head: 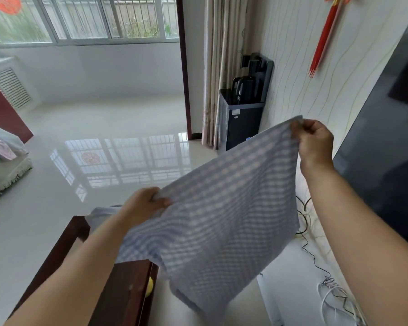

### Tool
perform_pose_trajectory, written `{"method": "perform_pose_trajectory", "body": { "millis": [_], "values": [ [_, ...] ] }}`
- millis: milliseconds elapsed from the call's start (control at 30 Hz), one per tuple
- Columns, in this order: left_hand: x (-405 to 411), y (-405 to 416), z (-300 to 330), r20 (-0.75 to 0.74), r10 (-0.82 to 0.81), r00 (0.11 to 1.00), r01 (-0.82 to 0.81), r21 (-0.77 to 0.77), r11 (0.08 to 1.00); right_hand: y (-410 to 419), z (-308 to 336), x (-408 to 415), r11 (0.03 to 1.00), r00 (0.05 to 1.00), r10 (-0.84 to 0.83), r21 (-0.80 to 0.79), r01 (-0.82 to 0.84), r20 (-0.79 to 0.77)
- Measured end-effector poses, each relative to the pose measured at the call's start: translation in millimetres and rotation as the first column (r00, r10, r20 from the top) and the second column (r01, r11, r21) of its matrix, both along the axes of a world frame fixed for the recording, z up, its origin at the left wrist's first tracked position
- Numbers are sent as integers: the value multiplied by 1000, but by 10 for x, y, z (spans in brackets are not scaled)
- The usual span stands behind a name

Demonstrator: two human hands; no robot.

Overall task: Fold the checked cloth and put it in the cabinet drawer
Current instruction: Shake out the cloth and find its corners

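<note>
My left hand [144, 204] has its fingers [159, 200] curled tight, pinching one upper corner of the checked cloth [222, 208]. My right hand [315, 143] is raised higher and farther out, fingers [299, 129] closed in a pinch on the opposite upper corner. Neither hand has any slack; both grip fabric and nothing else.

Between the two hands the cloth is stretched in the air as a slanted sheet, its top edge rising from left to right and its lower part hanging loose below. It looks blue-grey and white, slightly blurred. A bit of similar fabric shows behind my left wrist, draped near a dark wooden piece of furniture [127, 290]; I cannot tell whether it belongs to the same cloth.

I judge the task to be at its start: the cloth is spread open, with no fold that I can make out, and the whole of the folding and stowing is left. No cabinet drawer is plainly in view.

Farther out are a glossy tiled floor [104, 137], a dark water dispenser [243, 109] by the wall, and loose cables [335, 292] on the floor to my right.
</note>
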State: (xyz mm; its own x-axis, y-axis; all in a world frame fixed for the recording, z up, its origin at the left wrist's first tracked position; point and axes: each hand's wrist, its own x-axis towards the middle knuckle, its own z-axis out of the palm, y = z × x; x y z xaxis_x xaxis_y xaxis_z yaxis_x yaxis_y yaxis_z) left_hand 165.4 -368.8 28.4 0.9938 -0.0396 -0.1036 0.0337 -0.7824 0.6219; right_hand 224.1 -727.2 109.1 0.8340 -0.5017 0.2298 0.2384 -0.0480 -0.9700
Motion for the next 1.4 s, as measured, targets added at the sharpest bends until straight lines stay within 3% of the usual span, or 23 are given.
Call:
{"method": "perform_pose_trajectory", "body": {
  "millis": [67, 167, 300, 400, 467, 633, 767, 867, 967, 1067, 1133, 1167, 1233, 1267, 1333, 1400],
  "values": [
    [27, 32, -11, 110, 90, 990, -78, -114, 990, -54, -101, 16, 1000, 999, 1, -8, -2, -36],
    [146, 157, 192, 234, 176, 956, -154, -112, 982, -54, -291, 11, 1000, 995, 0, 23, 3, -98],
    [305, 315, 637, 355, 115, 928, -90, -86, 992, 28, -641, -42, 989, 978, 30, 150, 1, -205],
    [314, 297, 751, 326, -2, 945, 18, -48, 999, 31, -577, -49, 970, 975, 10, 241, 44, -220],
    [278, 255, 620, 273, -25, 962, 41, -54, 998, 11, -404, -40, 979, 984, -22, 195, 57, -179],
    [236, 379, 188, 146, 97, 985, -83, -95, 992, 63, -123, -15, 997, 998, 51, 63, -49, -23],
    [214, 508, 188, 100, 157, 983, -124, -276, 953, 46, -229, 17, 999, 996, 36, 10, -36, -79],
    [261, 535, 295, 157, 212, 965, -152, -326, 933, 24, -291, 17, 1000, 995, 11, 1, -11, -94],
    [399, 486, 565, 311, 303, 901, -169, -392, 904, 17, -288, 4, 998, 998, 0, 55, 3, -69],
    [498, 339, 954, 562, 381, 734, -218, -335, 916, 40, -370, -3, 988, 989, 72, 148, -52, -130],
    [518, 243, 1151, 719, 327, 614, -205, -254, 945, 44, -381, -18, 979, 976, 99, 194, -61, -196],
    [529, 222, 1191, 764, 243, 597, -189, -161, 969, 22, -347, -13, 980, 979, 62, 198, -23, -193],
    [571, 239, 1163, 752, 66, 656, -183, 73, 980, -34, -188, 5, 985, 992, -73, 151, 89, -103],
    [588, 273, 1116, 708, 53, 704, -183, 109, 977, -54, -89, 10, 986, 992, -114, 119, 118, -45],
    [585, 324, 1078, 633, 135, 762, -195, 27, 980, -72, 42, 27, 991, 991, -123, 62, 120, 52],
    [585, 365, 1038, 576, 216, 788, -223, -60, 973, -62, 82, 63, 992, 992, -119, -44, 121, 49]
  ]
}}
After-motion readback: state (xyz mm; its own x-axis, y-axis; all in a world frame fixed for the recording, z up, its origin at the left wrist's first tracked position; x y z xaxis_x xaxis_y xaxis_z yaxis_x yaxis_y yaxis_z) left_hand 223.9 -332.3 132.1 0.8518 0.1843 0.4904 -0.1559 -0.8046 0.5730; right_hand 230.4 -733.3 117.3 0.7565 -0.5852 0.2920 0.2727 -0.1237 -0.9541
